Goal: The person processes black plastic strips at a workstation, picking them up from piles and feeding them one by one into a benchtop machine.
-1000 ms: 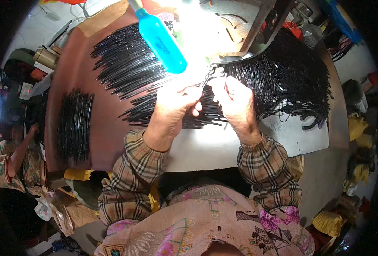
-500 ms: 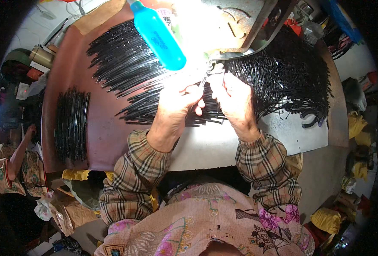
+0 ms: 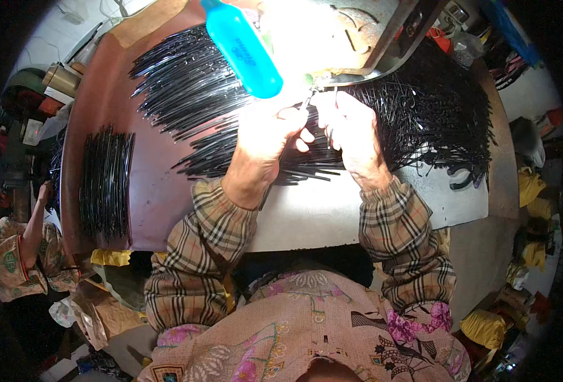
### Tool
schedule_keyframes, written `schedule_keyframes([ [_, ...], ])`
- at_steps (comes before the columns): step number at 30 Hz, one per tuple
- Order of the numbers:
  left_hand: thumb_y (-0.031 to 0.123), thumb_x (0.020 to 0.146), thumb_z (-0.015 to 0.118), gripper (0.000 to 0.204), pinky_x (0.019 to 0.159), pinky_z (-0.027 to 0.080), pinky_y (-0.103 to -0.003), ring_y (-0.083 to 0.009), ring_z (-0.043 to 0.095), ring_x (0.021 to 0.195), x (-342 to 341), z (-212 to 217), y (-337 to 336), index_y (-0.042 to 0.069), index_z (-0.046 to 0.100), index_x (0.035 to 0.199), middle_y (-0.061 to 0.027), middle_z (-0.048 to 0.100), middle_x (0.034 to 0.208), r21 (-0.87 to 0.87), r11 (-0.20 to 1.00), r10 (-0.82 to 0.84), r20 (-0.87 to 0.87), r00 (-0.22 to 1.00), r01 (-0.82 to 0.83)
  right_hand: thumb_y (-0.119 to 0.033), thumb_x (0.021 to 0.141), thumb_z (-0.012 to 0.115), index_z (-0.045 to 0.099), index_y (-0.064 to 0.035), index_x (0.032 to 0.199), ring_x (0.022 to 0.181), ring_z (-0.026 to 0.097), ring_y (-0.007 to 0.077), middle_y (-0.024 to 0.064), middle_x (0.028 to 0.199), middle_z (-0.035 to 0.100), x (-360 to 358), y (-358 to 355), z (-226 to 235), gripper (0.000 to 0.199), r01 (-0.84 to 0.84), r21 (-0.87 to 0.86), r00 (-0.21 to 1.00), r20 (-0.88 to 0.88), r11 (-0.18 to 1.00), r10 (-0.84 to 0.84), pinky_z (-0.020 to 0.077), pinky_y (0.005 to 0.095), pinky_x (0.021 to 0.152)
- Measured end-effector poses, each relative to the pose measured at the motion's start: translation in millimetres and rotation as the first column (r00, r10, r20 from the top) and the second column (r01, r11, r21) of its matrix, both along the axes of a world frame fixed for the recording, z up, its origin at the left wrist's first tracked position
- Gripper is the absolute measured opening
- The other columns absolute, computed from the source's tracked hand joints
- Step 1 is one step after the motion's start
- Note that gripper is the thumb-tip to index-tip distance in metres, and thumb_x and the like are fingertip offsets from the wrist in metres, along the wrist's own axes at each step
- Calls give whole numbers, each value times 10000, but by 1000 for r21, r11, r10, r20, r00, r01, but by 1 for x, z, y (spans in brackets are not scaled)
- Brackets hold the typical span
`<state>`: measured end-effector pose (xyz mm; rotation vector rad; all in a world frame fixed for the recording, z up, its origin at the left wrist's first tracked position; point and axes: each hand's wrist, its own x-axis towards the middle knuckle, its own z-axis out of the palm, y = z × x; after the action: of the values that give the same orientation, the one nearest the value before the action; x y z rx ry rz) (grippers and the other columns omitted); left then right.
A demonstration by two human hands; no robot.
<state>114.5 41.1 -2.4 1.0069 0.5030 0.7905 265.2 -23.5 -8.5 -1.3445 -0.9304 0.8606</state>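
My left hand (image 3: 261, 137) is closed, thumb and forefinger pinching the end of a thin dark strip (image 3: 306, 100) below the bright lamp glare. Close beside it, my right hand (image 3: 353, 130) is also closed, with a slim dark strip (image 3: 330, 137) showing under its fingers. Both sets of fingertips are just below a metal fixture (image 3: 345, 79) with a curved edge; glare hides exactly what they touch there. Long black strips (image 3: 186, 83) lie in a wide heap left of my hands. Tangled black strips (image 3: 434, 114) fill the table on the right.
A blue bottle (image 3: 246, 54) is above my left hand. A neat black bundle (image 3: 106, 184) lies on the reddish table cover (image 3: 160, 210) at the left. A pale sheet (image 3: 319, 223) covers the near edge. Another person's arm (image 3: 34, 223) is at far left; yellow bags (image 3: 485, 328) lie right.
Both hands have shifted slightly upward in the picture, staying close to the fixture. The right hand's fingers have turned a little, and the strip's lower end now shows below them.
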Motion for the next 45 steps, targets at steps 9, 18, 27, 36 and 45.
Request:
schedule_keyframes([
  [9,14,852,600,407,574,458,-219,-135,585,690,6,4,2,-104,520,1233,-98,631,871,10,1000,-19,-12,1000,19,-163,928,581,653,-21,921,527,456,19,-33,652,560,1,2,4,160,-6,24,1000,-24,1000,7,368,196,452],
  [18,43,832,618,376,509,401,-213,-114,541,632,15,-8,-10,-92,550,1176,-59,598,811,49,996,69,84,994,-74,-172,930,584,656,-15,922,519,450,19,-35,652,562,4,5,-3,173,-45,82,996,-71,996,51,358,194,452],
  [27,62,854,633,182,536,404,-234,-146,534,667,13,-20,-16,-1,562,1010,-68,578,818,-73,994,94,229,969,-79,-161,928,579,639,-22,889,516,440,23,-39,657,559,-1,7,-5,157,-14,81,998,-67,997,19,353,199,451],
  [36,78,821,643,284,549,378,-221,-150,504,715,9,-23,-9,-7,540,1073,-95,573,909,-129,991,6,343,939,40,-137,907,588,598,-39,790,503,410,9,-50,633,532,6,5,-4,152,-50,82,996,-64,995,55,325,190,426],
  [45,57,846,616,305,534,395,-230,-130,517,688,5,-14,-2,-7,562,1140,-85,582,872,-112,994,11,124,992,3,-144,881,601,611,-45,785,478,440,26,-35,606,539,21,10,4,138,-175,50,978,-110,983,179,337,187,416],
])
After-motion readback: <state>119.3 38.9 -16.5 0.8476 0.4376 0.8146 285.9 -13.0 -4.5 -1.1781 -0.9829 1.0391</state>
